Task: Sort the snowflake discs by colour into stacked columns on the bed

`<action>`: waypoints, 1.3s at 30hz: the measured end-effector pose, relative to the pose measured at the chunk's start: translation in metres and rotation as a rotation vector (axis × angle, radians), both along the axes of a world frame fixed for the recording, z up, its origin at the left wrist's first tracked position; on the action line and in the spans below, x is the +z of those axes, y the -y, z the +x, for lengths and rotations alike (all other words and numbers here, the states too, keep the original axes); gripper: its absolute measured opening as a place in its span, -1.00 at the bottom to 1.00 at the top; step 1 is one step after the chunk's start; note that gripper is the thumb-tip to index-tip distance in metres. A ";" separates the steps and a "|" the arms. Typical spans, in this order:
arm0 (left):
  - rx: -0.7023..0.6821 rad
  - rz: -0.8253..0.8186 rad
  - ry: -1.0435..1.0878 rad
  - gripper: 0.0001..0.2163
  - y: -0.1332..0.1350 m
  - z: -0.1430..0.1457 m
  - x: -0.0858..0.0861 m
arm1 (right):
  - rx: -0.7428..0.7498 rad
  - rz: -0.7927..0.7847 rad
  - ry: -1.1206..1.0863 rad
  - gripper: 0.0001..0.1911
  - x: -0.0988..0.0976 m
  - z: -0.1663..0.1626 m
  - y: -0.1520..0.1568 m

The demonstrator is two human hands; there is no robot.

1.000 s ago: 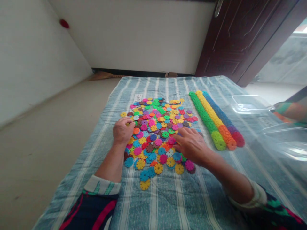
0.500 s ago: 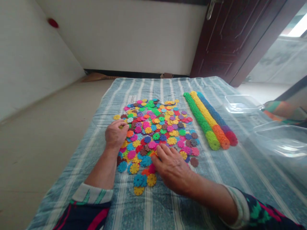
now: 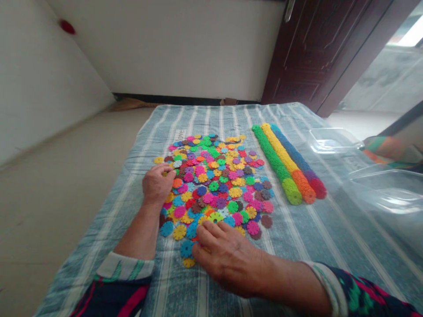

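Observation:
A spread of colourful notched plastic discs (image 3: 220,203), a kind of interlocking building disc, lies heaped in the middle of the cloth. At its left edge rests my left hand (image 3: 157,186), closed, with a dull yellow disc (image 3: 164,174) pinched between thumb and fingers. My right hand (image 3: 231,254) is at the near edge of the heap, its fingers bent down over the discs. What lies under those fingertips is mostly hidden. A lime-green disc (image 3: 215,217) shows just beyond the knuckles, and blue discs (image 3: 187,248) lie left of the fingers.
Three long rows of stacked discs lie to the right: one green (image 3: 269,154), one yellow ending in orange (image 3: 280,152), one blue ending in purple and red (image 3: 294,154). Clear plastic containers (image 3: 335,141) stand farther right. A striped cloth (image 3: 132,246) covers the table.
My right hand has moved toward me and slightly left, uncovering green, pale and pink discs behind it. My left hand stays at the heap's left edge. The view has shifted slightly.

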State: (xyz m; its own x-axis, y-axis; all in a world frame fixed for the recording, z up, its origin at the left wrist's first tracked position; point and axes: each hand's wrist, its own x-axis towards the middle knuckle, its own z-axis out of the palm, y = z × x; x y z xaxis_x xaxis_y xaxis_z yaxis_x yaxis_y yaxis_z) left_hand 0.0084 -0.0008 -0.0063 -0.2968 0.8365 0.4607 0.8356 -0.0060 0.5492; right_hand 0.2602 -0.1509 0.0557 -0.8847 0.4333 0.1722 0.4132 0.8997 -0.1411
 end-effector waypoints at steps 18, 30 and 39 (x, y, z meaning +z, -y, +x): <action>-0.004 0.008 -0.012 -0.92 -0.001 -0.001 -0.001 | -0.223 0.094 0.260 -0.81 0.004 0.005 0.024; -0.009 0.001 -0.018 -0.86 0.002 -0.001 -0.002 | -0.444 -0.023 0.024 -0.78 -0.002 0.022 -0.055; -0.014 0.014 -0.024 -0.88 0.004 -0.001 0.000 | -0.379 -0.015 0.032 -0.69 -0.016 0.014 -0.050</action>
